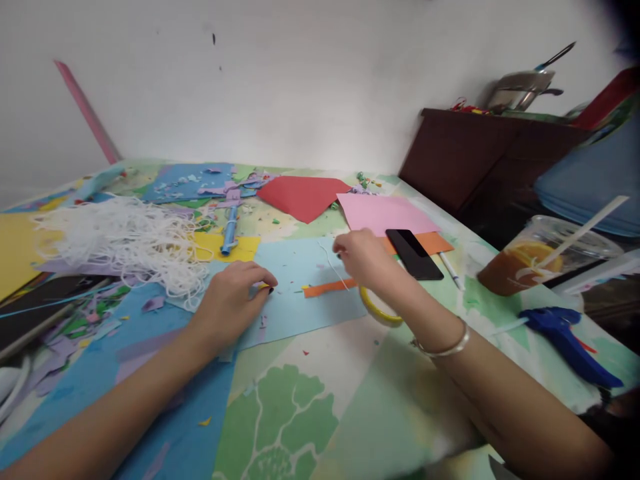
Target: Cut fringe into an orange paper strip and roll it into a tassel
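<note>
My left hand [239, 300] is over the left part of a light blue paper [295, 320], its thumb and index finger pinched on a small yellow piece [264, 286]. My right hand [357, 253] is raised above the right part of that paper, fingers curled together; what they hold, if anything, is too small to tell. A white string [329, 259] hangs or lies just beside its fingertips. Below it an orange strip [327, 288] lies on the light blue paper. A yellow tape roll [380, 312] is partly hidden under my right forearm.
Tangled white yarn [125, 240] and paper scraps cover the left side. Behind lie red paper [303, 195] and pink paper [385, 213]. A black phone [414, 253], a pen [451, 270], a drink cup [525, 260] and a blue glue gun [570, 340] are at the right.
</note>
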`<state>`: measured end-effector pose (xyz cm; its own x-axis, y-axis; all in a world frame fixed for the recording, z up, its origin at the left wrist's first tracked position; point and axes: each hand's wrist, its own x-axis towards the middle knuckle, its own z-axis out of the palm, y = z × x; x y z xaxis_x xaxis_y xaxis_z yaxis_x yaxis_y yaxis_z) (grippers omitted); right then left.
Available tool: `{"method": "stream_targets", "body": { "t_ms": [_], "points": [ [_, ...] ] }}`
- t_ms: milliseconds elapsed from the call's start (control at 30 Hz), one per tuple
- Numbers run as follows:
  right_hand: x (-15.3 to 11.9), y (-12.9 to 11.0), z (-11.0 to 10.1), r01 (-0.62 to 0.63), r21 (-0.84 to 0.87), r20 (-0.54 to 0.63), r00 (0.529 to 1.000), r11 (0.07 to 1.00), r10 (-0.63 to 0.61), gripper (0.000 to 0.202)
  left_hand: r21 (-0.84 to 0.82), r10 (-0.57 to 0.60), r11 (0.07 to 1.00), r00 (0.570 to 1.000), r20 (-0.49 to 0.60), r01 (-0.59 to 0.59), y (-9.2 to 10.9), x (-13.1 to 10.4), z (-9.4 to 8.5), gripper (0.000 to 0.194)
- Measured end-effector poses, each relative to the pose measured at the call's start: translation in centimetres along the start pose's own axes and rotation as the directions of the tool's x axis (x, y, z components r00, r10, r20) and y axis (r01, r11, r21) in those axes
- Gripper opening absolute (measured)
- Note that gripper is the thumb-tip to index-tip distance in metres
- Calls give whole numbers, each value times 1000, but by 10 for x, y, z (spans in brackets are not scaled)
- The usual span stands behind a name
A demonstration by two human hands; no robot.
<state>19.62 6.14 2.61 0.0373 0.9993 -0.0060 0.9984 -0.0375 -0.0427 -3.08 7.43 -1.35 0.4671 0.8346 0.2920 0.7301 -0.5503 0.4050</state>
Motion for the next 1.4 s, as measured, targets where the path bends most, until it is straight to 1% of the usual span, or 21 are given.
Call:
{"method": "stream_targets", "body": {
  "t_ms": [33,100,233,267,367,433,533,600,633,667,733,867,1000,1067,1167,1233,1267,1300,1333,1367,1400],
  "points": [
    [8,-5,5,54,15,4,999,998,-54,25,-3,6,1000,1000,-4,-6,0,-1,0,17],
    [22,-13,17,113,37,29,993,993,-114,18,-5,27,1000,999,-25,-28,1,-3,-1,16],
    [33,-16,34,165,92,46,984,982,-170,27,21,83,996,995,-51,-82,5,-9,-6,19],
    [32,-15,35,173,118,39,983,978,-179,24,28,102,995,993,-61,-101,6,-10,-8,20],
    [24,-13,31,193,233,-17,981,953,-194,4,36,144,989,985,-92,-142,10,-12,-10,20],
    [15,-14,25,211,337,-75,978,918,-197,7,-6,107,994,991,-74,-108,14,-12,-11,18],
    [-2,-22,16,253,496,-134,967,831,-215,5,-178,-31,983,999,24,35,21,-11,-14,12],
    [-15,-30,13,268,606,-152,963,749,-222,6,-314,-67,945,993,98,94,25,-11,-16,15],
    [-21,-34,12,251,716,-152,967,651,-206,6,-371,-64,923,990,123,106,27,-11,-17,16],
    [-26,-38,12,238,782,-150,969,576,-196,7,-415,-59,903,989,133,109,29,-11,-17,17],
    [-34,-43,13,236,848,-170,969,474,-179,10,-462,-56,880,989,133,112,31,-12,-18,17],
    [-41,-47,16,276,878,-228,959,390,-166,11,-463,-108,874,987,115,150,31,-13,-19,18],
    [-42,-44,18,274,904,-221,956,327,-191,7,-524,-138,830,981,138,191,30,-13,-19,17],
    [-42,-43,20,269,919,-208,952,289,-223,7,-573,-128,794,978,167,202,29,-13,-18,17],
    [-43,-43,24,270,932,-207,945,244,-254,7,-628,-130,735,962,239,256,28,-13,-16,16],
    [-43,-43,26,262,937,-199,944,231,-263,7,-644,-146,709,954,263,286,27,-13,-15,13],
    [-43,-42,26,263,935,-198,944,239,-265,6,-651,-157,701,953,260,293,27,-13,-15,12],
    [-42,-40,25,274,923,-204,944,271,-261,6,-657,-167,693,953,252,296,26,-13,-16,11],
    [-42,-38,23,294,892,-215,944,343,-250,6,-664,-177,686,953,246,298,26,-13,-16,10],
    [-42,-33,20,312,836,-226,945,452,-234,7,-672,-188,676,952,242,304,26,-13,-17,9],
    [-41,-28,17,309,733,-228,951,606,-209,6,-682,-197,663,950,241,310,25,-13,-18,8]
  ]
}}
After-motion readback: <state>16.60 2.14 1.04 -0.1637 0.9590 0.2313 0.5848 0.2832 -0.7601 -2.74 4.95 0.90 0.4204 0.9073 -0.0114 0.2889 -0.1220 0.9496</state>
